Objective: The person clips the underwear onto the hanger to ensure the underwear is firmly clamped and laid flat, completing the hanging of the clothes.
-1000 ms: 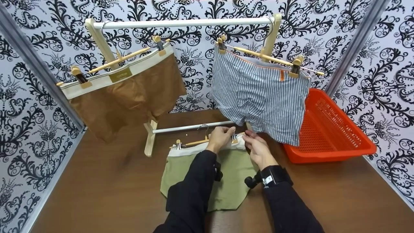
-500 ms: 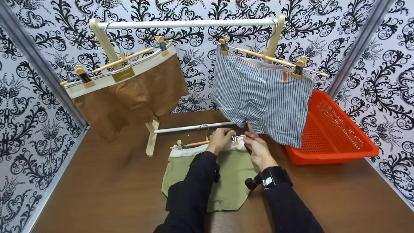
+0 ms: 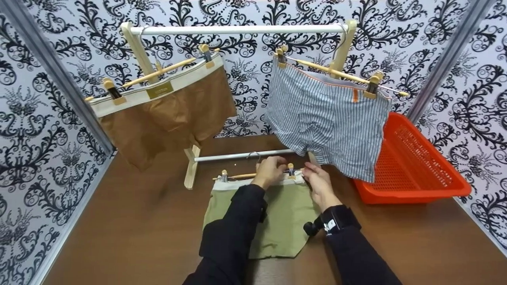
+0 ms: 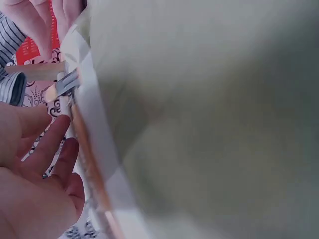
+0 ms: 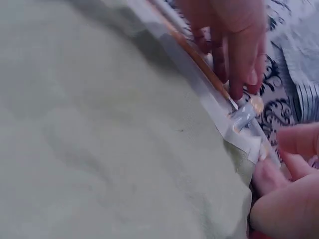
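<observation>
A pair of olive-green boxer shorts with a white waistband lies on the table, clipped to a wooden clip hanger. Its right clip grips the waistband near the corner. My left hand is just left of that clip, fingers loosely bent and holding nothing; in the left wrist view its thumb is close to the clip's wooden end. At the waistband's right corner is my right hand, thumb and fingers apart, the thumb blurred right beside the fabric. The left clip also bites the waistband.
Behind stands a small garment rack with a white top bar. Brown shorts hang at its left, blue-striped shorts at its right, close over my right hand. A red plastic basket stands to the right on the brown table.
My left fingers have come off the right clip, which now shows whole. My right fingers have loosened at the waistband corner. The waistband has dropped slightly, and the head view has shifted a little.
</observation>
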### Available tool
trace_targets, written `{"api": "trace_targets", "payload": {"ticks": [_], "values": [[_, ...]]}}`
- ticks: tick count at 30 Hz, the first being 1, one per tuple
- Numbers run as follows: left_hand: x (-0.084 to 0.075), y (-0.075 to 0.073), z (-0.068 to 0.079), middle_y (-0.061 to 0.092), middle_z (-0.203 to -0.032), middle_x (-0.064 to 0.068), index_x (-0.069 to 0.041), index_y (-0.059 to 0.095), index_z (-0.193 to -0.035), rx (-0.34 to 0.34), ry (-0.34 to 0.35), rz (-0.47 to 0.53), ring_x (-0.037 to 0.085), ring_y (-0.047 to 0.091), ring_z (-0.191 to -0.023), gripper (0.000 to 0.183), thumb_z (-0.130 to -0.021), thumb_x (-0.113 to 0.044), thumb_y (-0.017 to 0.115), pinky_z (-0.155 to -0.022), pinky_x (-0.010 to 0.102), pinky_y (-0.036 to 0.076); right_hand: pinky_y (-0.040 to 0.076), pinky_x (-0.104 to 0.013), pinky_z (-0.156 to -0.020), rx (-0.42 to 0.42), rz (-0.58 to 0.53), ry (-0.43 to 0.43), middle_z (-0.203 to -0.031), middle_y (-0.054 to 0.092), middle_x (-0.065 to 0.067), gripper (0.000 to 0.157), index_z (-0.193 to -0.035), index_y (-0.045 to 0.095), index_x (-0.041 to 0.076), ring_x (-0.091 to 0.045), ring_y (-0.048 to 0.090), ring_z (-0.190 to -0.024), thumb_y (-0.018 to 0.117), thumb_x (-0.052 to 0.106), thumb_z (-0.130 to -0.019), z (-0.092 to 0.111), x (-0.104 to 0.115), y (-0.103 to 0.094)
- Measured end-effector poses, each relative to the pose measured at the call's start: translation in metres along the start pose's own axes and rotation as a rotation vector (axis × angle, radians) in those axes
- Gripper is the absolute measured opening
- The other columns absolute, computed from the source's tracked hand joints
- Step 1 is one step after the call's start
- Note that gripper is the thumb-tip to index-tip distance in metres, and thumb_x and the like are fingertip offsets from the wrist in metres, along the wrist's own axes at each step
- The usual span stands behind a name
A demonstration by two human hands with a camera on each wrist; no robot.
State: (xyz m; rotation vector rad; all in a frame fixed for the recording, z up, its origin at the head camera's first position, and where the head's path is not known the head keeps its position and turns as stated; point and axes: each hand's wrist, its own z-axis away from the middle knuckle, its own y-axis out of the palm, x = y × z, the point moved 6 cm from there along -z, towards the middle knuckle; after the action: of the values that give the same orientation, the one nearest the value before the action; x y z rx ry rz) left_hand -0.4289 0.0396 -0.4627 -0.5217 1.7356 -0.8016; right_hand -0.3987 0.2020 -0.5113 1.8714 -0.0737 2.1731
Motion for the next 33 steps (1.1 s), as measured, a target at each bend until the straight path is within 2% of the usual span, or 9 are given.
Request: {"api": "trace_targets", "payload": {"ticks": [3, 8, 12, 15, 18, 22, 27, 30, 33], "values": [[0.0, -0.017, 0.002, 0.073, -0.116, 0.001, -0.012, 0.074, -0.117, 0.016, 0.06, -0.169, 0.026, 0.063, -0.114, 0.022, -0.097, -0.015, 0.065, -0.098, 0.047, 0.039, 0.033, -0.04, -0.115, 0.023, 0.216, -0.128, -0.148, 0.045, -0.029, 0.046, -0.144, 0.047, -0.011, -0.034, 0.042, -0.138, 0.054, -0.003, -0.099, 0.005, 0.007, 0.004], [0.001, -0.05, 0.011, 0.073, -0.102, 0.006, -0.011, 0.075, -0.097, 0.003, 0.197, -0.471, 0.03, 0.066, -0.102, 0.008, -0.09, -0.013, 0.071, -0.09, 0.047, 0.051, 0.03, -0.051, -0.117, 0.118, 0.677, -0.409, -0.147, 0.046, -0.031, 0.046, -0.138, 0.054, -0.011, -0.043, 0.04, -0.14, 0.061, -0.001, -0.094, 0.02, 0.023, 0.008], [0.011, -0.069, 0.026, 0.072, -0.098, 0.012, -0.007, 0.07, -0.093, 0.033, 0.264, -0.559, 0.035, 0.068, -0.094, 0.006, -0.089, -0.011, 0.07, -0.081, 0.048, 0.056, 0.025, -0.061, -0.116, 0.238, 0.88, -0.578, -0.146, 0.044, -0.034, 0.049, -0.137, 0.054, -0.012, -0.053, 0.035, -0.139, 0.065, -0.001, -0.091, 0.029, 0.04, 0.015], [0.024, -0.076, 0.037, 0.072, -0.103, 0.015, -0.005, 0.07, -0.097, 0.101, 0.235, -0.599, 0.037, 0.068, -0.096, 0.01, -0.09, -0.012, 0.07, -0.082, 0.048, 0.056, 0.023, -0.064, -0.115, 0.342, 1.022, -0.662, -0.145, 0.044, -0.035, 0.049, -0.138, 0.054, -0.012, -0.055, 0.035, -0.138, 0.066, 0.001, -0.092, 0.033, 0.051, 0.024], [0.039, -0.081, 0.046, 0.07, -0.109, 0.016, -0.002, 0.072, -0.099, 0.17, 0.152, -0.626, 0.038, 0.065, -0.103, 0.014, -0.091, -0.015, 0.072, -0.087, 0.05, 0.054, 0.027, -0.062, -0.114, 0.493, 1.142, -0.682, -0.146, 0.04, -0.038, 0.052, -0.14, 0.049, -0.015, -0.053, 0.037, -0.137, 0.064, 0.003, -0.093, 0.036, 0.053, 0.036], [0.053, -0.08, 0.049, 0.069, -0.115, 0.016, -0.002, 0.073, -0.101, 0.223, 0.084, -0.628, 0.036, 0.061, -0.111, 0.013, -0.093, -0.011, 0.069, -0.096, 0.048, 0.051, 0.031, -0.06, -0.113, 0.645, 1.248, -0.577, -0.15, 0.028, -0.044, 0.064, -0.145, 0.04, -0.015, -0.055, 0.036, -0.137, 0.068, 0.009, -0.093, 0.035, 0.044, 0.039], [0.063, -0.077, 0.052, 0.071, -0.115, 0.014, -0.001, 0.073, -0.098, 0.244, 0.101, -0.614, 0.032, 0.06, -0.12, 0.011, -0.096, -0.009, 0.066, -0.112, 0.041, 0.039, 0.026, -0.065, -0.113, 0.718, 1.271, -0.458, -0.152, 0.016, -0.048, 0.075, -0.15, 0.034, -0.012, -0.061, 0.025, -0.139, 0.07, 0.022, -0.095, 0.031, 0.025, 0.032], [0.07, -0.076, 0.056, 0.072, -0.114, 0.015, 0.0, 0.074, -0.1, 0.221, 0.118, -0.588, 0.033, 0.061, -0.12, 0.013, -0.098, -0.01, 0.065, -0.111, 0.046, 0.04, 0.017, -0.066, -0.116, 0.739, 1.26, -0.411, -0.154, 0.01, -0.046, 0.078, -0.153, 0.028, -0.012, -0.06, 0.013, -0.143, 0.066, 0.027, -0.098, 0.03, 0.018, 0.029], [0.077, -0.075, 0.059, 0.073, -0.11, 0.016, 0.001, 0.074, -0.102, 0.199, 0.148, -0.56, 0.033, 0.063, -0.117, 0.013, -0.098, -0.007, 0.064, -0.111, 0.045, 0.04, 0.01, -0.068, -0.116, 0.773, 1.246, -0.371, -0.156, 0.004, -0.044, 0.08, -0.154, 0.021, -0.012, -0.058, 0.004, -0.146, 0.062, 0.031, -0.1, 0.03, 0.015, 0.029]]}}
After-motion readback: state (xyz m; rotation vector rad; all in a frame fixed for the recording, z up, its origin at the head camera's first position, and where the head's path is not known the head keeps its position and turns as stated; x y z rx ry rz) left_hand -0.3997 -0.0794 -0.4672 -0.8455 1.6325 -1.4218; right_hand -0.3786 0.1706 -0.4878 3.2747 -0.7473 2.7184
